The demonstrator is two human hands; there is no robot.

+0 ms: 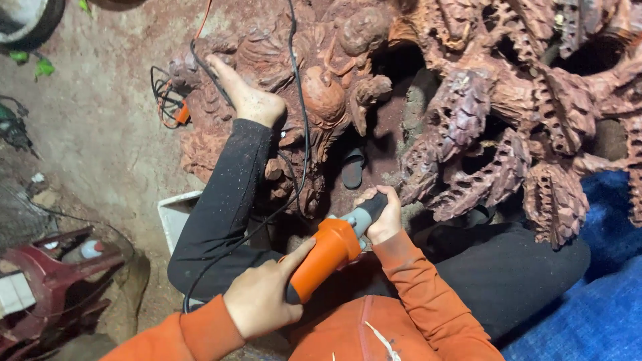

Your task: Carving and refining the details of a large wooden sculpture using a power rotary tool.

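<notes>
Two hands are gripping one orange power tool [328, 254] over the person's lap. The left hand [257, 301] is wrapping round the rear of the orange body, thumb lying along its top, while the right hand [382, 212] is closing on the grey and black neck near the working end. That tip is hidden behind the right fingers, so whether it is touching the wood cannot be told. The tool is pointing toward the lower edge of a large reddish wood carving [468, 100], full of deep hollows and ridged, scaly lobes.

Doing this well seems to call for the front hand steering lightly while the rear hand is carrying the weight, and for keeping the black cord [297, 113], which is trailing up across the carving, away from the cutting end. The bare foot [244, 93] resting on the carving is bracing the body, which likely helps steadiness.

Counting what is showing: one tool, one black cord, one orange cable [180, 110] coiling near the foot, one dark sandal [352, 168] lying in a hollow, one red plastic chair [47, 281] at the left, one blue sheet [595, 307] at the right.
</notes>
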